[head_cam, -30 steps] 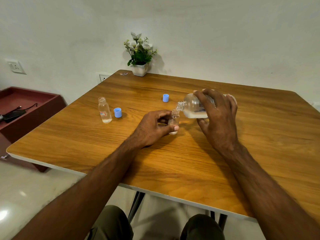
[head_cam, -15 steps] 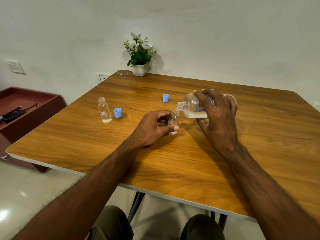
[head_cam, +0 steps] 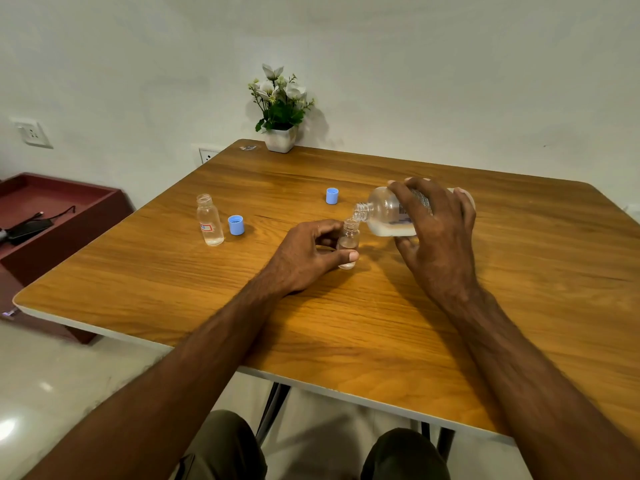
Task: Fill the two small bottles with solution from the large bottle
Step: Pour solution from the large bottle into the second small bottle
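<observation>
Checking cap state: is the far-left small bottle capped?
No, the left small bottle stands open, with a blue cap lying beside it on the table.

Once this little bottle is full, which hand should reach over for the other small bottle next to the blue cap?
Probably the left hand. The second small bottle stands on its side of the table, and it need only release the small bottle it steadies. The right hand holds the tilted large bottle.

Warm wood-grain table point(head_cam: 433, 323), smooth with a soft sheen and a pale edge band. Clear, glossy large bottle point(head_cam: 384, 211); both small bottles look the same, one point(head_cam: 348, 242) mid-table, one point(head_cam: 209, 220) towards the left edge. Two caps point(head_cam: 236, 225) point(head_cam: 331, 196), matt blue plastic. Far edge: smooth white pot point(head_cam: 281, 139).
</observation>
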